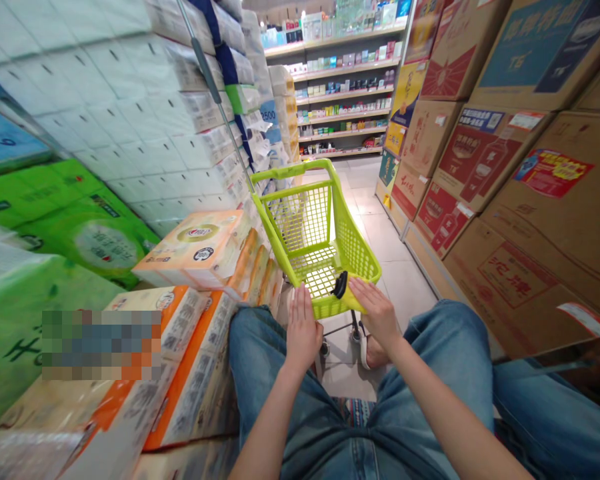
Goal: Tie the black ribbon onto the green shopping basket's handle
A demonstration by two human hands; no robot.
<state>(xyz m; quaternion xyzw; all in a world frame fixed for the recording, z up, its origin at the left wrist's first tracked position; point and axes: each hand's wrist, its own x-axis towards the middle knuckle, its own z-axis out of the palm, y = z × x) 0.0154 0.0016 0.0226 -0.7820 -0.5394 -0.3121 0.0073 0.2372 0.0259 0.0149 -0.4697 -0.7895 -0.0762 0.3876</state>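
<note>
A small lime-green shopping cart (325, 308) with lattice sides stands in front of my knees, its basket tilted in view. My left hand (301, 330) lies at the basket's near left corner, fingers stretched out and together, with nothing in it. In my right hand (375, 310) is a yellow bottle-like thing with a black end (341, 285), held over the near rim. The black end points left, into the basket. My fingers cover part of the yellow body, so its exact kind is unclear.
Packs of tissue paper (195, 247) are stacked close on my left, with a white wall of packs (105, 100) behind. Cardboard cartons (545, 267) line the right. Shelves of small boxes (345, 87) stand at the far end of the tiled aisle (375, 220).
</note>
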